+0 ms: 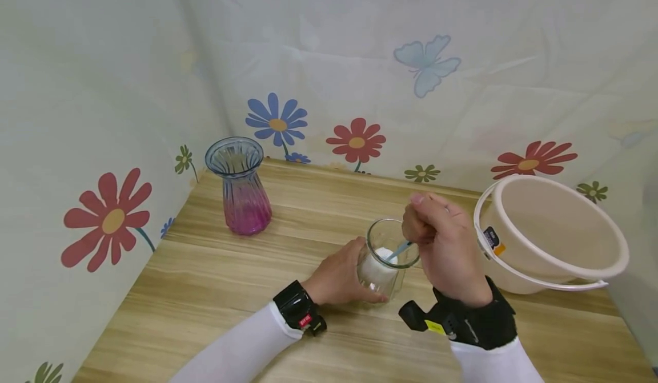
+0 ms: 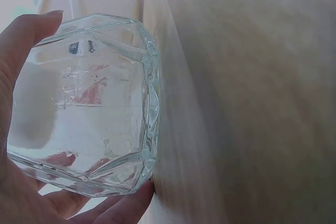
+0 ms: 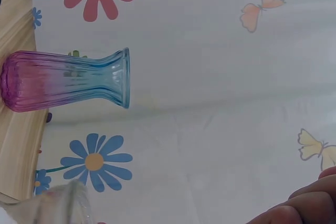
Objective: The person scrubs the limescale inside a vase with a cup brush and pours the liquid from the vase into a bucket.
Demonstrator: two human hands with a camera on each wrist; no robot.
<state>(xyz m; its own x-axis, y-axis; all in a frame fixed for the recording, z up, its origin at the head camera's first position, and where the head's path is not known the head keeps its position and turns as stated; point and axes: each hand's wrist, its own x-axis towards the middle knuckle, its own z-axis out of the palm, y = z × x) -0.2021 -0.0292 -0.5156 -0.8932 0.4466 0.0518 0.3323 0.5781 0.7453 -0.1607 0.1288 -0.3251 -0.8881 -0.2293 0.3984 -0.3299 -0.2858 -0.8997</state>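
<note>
My left hand grips a clear glass vase around its side, low above the wooden table. In the left wrist view the vase's thick faceted base shows, with thumb and fingers on opposite sides. My right hand, in a fist above the rim, holds the thin blue handle of a sponge brush. The brush's white head sits inside the vase. Only a few curled fingers of the right hand appear in the right wrist view; the brush is out of sight there.
A ribbed glass vase, blue above and pink below, stands upright at the back left of the table. On the right is a pale pink bucket with its handle down. A flower-print sheet hangs behind and at the left.
</note>
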